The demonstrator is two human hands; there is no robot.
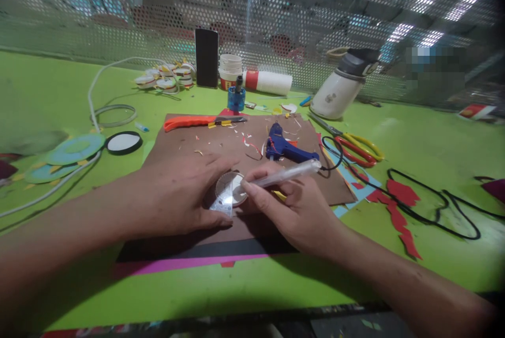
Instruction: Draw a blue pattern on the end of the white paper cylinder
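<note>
My right hand [294,204] is closed around a pen [290,172] with a see-through barrel. Its tip end points down at a small round white disc [236,190]. A transparent piece of plastic, like a ruler or set square [224,202], lies across the left part of the disc. My left hand [185,193] grips this piece and the disc's edge between thumb and fingers. Both hands work over a brown sheet [189,140]. Just beyond my right hand lies a blue hot glue gun [290,148]. My left fingers partly hide the disc.
An orange utility knife [193,122] and paper scraps lie on the brown sheet. Scissors [357,148], a black cord [453,225] and red scraps [402,222] are to the right. Paper cups [270,82], a phone [206,58] and a bottle [337,93] stand behind.
</note>
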